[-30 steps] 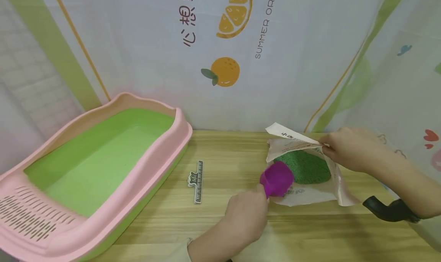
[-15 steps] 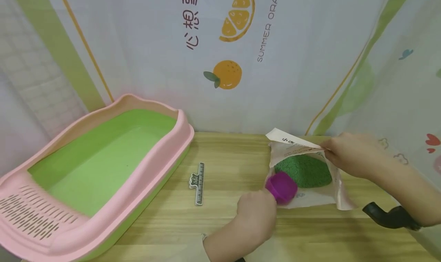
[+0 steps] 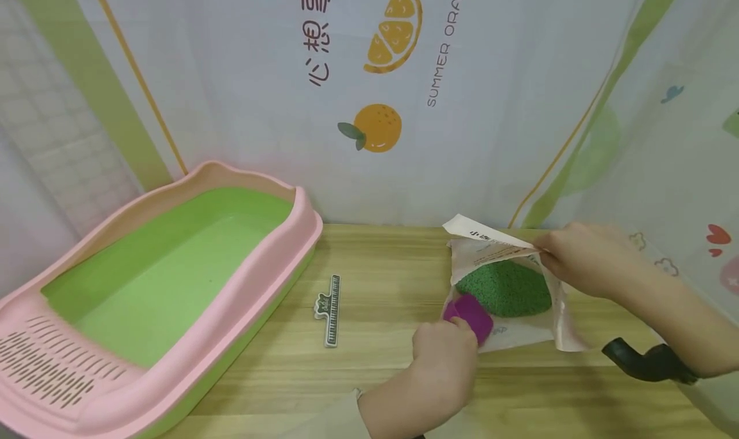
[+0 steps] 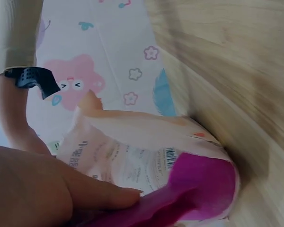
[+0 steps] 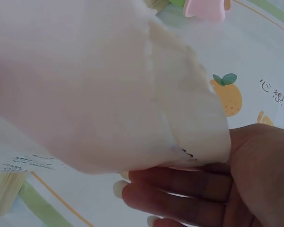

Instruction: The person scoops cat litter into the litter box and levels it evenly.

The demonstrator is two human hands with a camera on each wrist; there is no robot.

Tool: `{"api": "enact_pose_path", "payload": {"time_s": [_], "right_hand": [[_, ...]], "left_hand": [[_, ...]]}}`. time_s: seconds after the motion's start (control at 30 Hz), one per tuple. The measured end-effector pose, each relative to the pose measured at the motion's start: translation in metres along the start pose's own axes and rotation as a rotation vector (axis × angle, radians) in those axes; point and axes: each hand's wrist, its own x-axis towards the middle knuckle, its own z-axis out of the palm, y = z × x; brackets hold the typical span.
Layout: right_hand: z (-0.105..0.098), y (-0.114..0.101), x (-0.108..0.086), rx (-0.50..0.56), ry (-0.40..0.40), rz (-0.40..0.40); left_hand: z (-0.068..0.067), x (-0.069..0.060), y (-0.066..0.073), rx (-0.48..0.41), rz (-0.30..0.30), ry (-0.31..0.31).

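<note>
In the head view my left hand (image 3: 444, 368) grips the handle of a purple scoop (image 3: 473, 320). The scoop's bowl sits at the mouth of a pale printed bag (image 3: 519, 339), partly inside it. Green granules (image 3: 508, 289) lie heaped within the bag. With my right hand (image 3: 589, 259) I pinch the bag's upper edge and hold it raised. The left wrist view has the thumb along the handle of the scoop (image 4: 203, 184). In the right wrist view, the right hand (image 5: 194, 189) holds the bag's edge (image 5: 189, 137) between thumb and fingers.
A pink-rimmed green litter box (image 3: 254, 266) stands on the left of the wooden table (image 3: 381, 285). A bear-shaped sealing clip (image 3: 330, 310) lies between it and the bag. Behind the table hangs a printed curtain (image 3: 473, 150).
My left hand has moved right and slightly down, with the scoop turned and lowered toward the bag's lower left mouth. The right hand stays at the bag's edge.
</note>
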Motion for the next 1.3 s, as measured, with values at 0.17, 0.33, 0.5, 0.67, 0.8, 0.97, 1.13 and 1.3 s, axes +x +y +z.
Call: {"api": "enact_pose_path", "payload": {"time_s": [0.17, 0.33, 0.5, 0.67, 0.8, 0.97, 1.13, 1.3], "right_hand": [[0.0, -0.002, -0.001, -0.002, -0.003, 0.0], [-0.001, -0.004, -0.001, -0.01, 0.005, 0.0], [-0.002, -0.006, 0.002, -0.005, 0.019, -0.015], [-0.003, -0.006, 0.004, -0.017, 0.027, -0.011], [-0.003, -0.006, 0.004, -0.028, 0.04, -0.009], [-0.001, -0.006, 0.001, -0.02, 0.039, -0.008], [0.0, -0.005, -0.003, -0.022, 0.031, -0.004], [0.001, -0.004, -0.004, -0.023, 0.033, -0.002]], "left_hand": [[-0.003, 0.002, 0.002, -0.014, 0.005, -0.039], [-0.004, 0.005, 0.001, -0.057, -0.012, 0.001], [-0.008, 0.006, -0.001, -0.037, -0.027, 0.003], [-0.012, 0.011, -0.001, -0.041, -0.024, -0.018], [-0.013, 0.016, 0.003, -0.078, -0.027, -0.036], [-0.014, 0.026, 0.01, -0.112, -0.05, -0.06], [-0.012, 0.033, 0.018, -0.116, -0.07, -0.086], [-0.01, 0.038, 0.023, -0.094, -0.085, -0.098]]}}
